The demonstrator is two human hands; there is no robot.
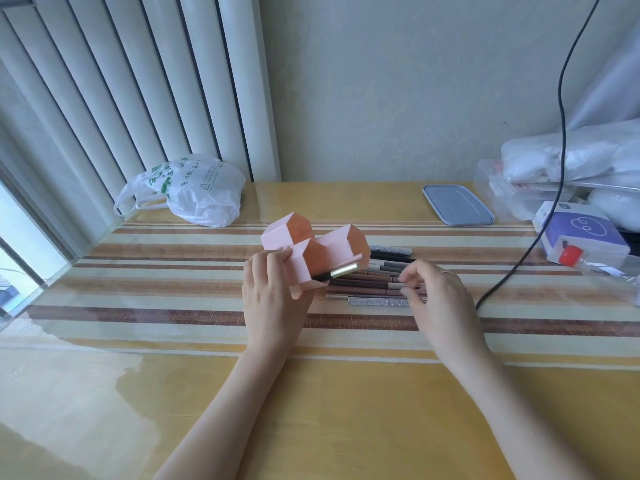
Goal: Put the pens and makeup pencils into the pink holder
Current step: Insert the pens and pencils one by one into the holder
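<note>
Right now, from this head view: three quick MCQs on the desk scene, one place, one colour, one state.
1. The row of pencils lies where?
A. right of the pink holder
B. inside the plastic bag
C. on the grey lid

2. The lid at the back is:
A. red
B. grey-blue
C. green

3. The holder is:
A. upright, untouched
B. tipped, gripped by the left hand
C. upside down on the floor

Answers: 1 A, they lie beside it; 2 B, its surface shows; 3 B, its openings face sideways.

Bare table [346,403] lies open before my pink holder [322,251]; pencils [374,278] crowd just right, plastic bag [194,188] behind-left.
</note>
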